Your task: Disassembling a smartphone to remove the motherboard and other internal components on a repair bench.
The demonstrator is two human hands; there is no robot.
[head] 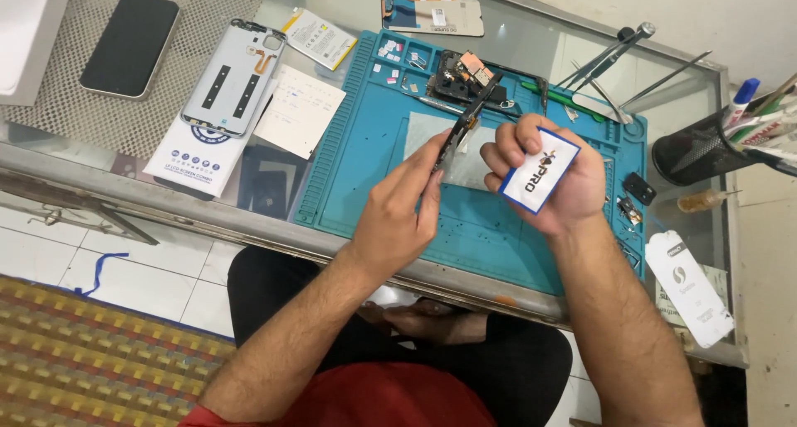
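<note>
My left hand (404, 207) grips a thin dark phone frame (466, 120) on edge, tilted up over the blue work mat (357, 128). My right hand (544, 171) holds a small white card with a blue border (540, 170) close beside the frame's lower end. On the mat behind lie a dark circuit board with an orange flex (461, 70) and small loose parts. A pale sheet (423, 132) lies on the mat under the frame.
A silver phone back cover (234, 77), a black phone (130, 43), papers and a battery (320, 39) lie left. A screen part (432, 14) sits far. Tweezers (610, 58), a mesh pen holder (693, 149) and a white packet (689, 287) are right.
</note>
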